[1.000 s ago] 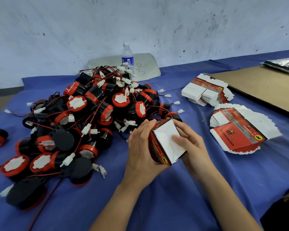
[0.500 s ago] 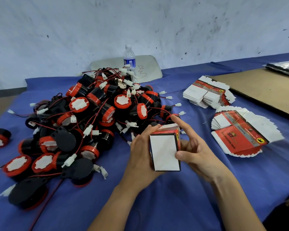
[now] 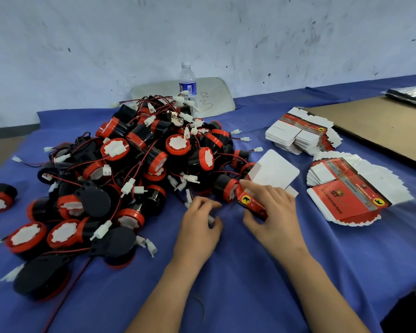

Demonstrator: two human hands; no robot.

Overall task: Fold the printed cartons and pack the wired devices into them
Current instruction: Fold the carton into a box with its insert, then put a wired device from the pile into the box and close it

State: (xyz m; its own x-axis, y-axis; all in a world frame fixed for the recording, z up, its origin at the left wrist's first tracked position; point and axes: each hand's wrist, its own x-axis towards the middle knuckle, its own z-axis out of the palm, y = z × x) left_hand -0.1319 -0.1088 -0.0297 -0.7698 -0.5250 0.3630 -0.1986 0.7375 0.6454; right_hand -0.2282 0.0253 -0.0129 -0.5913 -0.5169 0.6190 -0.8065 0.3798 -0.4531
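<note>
Pinching carton (image 3: 274, 171) in right grip (image 3: 271, 217), body half hidden | left grip (image 3: 197, 229) curled over white connector (image 3: 211, 220), hold unclear

Single wide-angle view, worn on the head. Looks forward and down across the blue-clothed table (image 3: 238, 296) toward the wall (image 3: 202, 32) along the top of the frame. Sits close above left hand (image 3: 199, 224), right hand (image 3: 271, 217) and carton (image 3: 271, 171) at lower centre.

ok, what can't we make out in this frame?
Head view only.
Inside the carton: opening faces away, right hand covers it.
What the left hand holds, if anything: curled fingers, blur.
Print on the flat cartons: too small.
The silver bags: cut by right edge.
</note>
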